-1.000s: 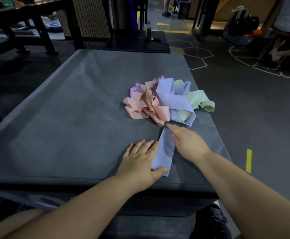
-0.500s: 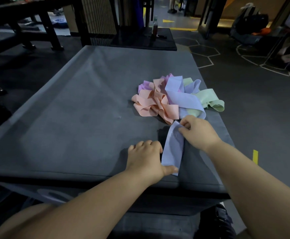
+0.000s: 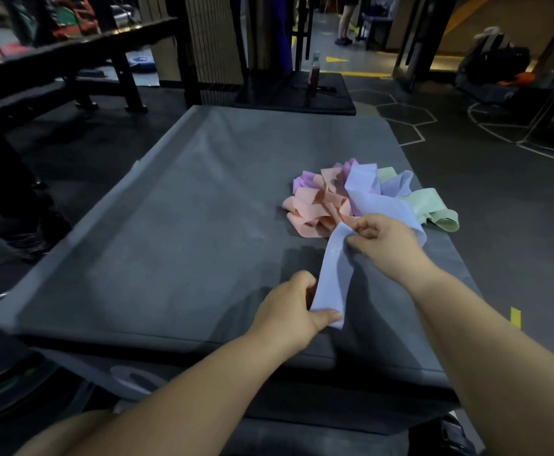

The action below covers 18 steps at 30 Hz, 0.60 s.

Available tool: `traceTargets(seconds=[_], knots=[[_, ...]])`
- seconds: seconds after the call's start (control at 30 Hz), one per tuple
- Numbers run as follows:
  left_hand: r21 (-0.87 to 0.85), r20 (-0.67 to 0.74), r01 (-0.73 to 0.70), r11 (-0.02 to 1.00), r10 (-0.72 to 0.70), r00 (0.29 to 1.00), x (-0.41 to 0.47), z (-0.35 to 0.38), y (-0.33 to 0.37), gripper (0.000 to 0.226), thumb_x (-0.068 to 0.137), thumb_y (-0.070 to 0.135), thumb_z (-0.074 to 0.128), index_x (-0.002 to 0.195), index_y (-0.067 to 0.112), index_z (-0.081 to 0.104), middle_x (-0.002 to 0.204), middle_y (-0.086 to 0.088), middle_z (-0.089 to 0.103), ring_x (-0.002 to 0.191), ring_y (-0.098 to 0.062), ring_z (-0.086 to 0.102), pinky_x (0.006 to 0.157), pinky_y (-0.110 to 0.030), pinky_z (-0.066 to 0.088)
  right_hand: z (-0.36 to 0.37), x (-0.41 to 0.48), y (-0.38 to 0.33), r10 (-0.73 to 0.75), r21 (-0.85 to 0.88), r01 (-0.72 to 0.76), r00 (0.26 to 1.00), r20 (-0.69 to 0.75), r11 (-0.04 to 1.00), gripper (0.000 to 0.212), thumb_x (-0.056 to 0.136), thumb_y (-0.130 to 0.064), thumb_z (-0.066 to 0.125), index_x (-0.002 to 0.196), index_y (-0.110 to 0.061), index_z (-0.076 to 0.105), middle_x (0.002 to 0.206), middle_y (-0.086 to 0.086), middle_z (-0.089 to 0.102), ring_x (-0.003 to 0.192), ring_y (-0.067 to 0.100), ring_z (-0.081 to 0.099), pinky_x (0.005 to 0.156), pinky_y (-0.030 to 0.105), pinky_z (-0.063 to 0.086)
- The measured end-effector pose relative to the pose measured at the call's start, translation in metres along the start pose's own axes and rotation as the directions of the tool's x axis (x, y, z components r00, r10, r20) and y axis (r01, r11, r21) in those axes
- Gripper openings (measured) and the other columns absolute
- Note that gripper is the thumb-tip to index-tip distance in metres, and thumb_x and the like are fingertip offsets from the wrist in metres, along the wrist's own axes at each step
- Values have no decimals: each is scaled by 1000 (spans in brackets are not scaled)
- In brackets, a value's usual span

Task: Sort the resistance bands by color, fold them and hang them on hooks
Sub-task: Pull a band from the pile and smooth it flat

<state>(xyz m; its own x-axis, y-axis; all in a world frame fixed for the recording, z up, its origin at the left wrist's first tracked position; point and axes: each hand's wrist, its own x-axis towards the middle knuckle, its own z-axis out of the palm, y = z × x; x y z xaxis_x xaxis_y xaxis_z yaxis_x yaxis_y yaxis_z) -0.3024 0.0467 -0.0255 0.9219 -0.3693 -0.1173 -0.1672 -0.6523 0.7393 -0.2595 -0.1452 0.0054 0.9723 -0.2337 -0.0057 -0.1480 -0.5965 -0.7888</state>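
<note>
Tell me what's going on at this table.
A person holds a blue resistance band with both hands. The left hand pinches its near end, and the right hand grips it higher up, beside the pile of peach, purple and green bands on the grey table. The band runs on into that pile.

Left grip (image 3: 288,312), right grip (image 3: 384,240) pinching

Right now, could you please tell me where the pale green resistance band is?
Head view: the pale green resistance band lies rightmost on the grey padded table, beside the light blue resistance band, near the table's right edge.
</note>
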Motion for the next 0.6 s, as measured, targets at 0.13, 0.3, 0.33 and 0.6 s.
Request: traceTargets(seconds=[0.13,0.3,0.33,0.6], knots=[[-209,-74,73,975,-90,993,-8,-38,-25,38,77,33,79,101,31,50,82,6,67,66,-10,66,53,-15,43,30,11,-34,-126,-136,130,991,37,982,14,91,-12,62,95,-26,62,84,-5,65,77,16,63,70,22,49],[-289,-171,176,941,-232,958,-22,-82,-72,47,82,33,74,125,32,54,100,2,67,86,-11,66,66,-16,46,90,26,-73,-171,-150,188,978,122,971,30,90,-7,57,113,-24,67,86,-7,61,71,6,54,66,13,45],[-293,-185,184,938,-244,952,-25,-88,-80,43,85,31,72,125,30,56,101,4,68,87,-10,66,68,-14,46,103,27,-79,-165,-142,185,976,141,972,34,88,-5,57,116,-22,67,92,-4,63,77,11,57,75,19,49],[-130,-327,271,954,-299,897,-48,-131,-132,28,96,24,49,120,29,62,101,9,69,87,-13,61,70,-27,47,187,37,-124,-114,-34,126,962,249,991,37,87,-5,53,112,-27,69,108,-2,69,92,15,63,82,25,49]])
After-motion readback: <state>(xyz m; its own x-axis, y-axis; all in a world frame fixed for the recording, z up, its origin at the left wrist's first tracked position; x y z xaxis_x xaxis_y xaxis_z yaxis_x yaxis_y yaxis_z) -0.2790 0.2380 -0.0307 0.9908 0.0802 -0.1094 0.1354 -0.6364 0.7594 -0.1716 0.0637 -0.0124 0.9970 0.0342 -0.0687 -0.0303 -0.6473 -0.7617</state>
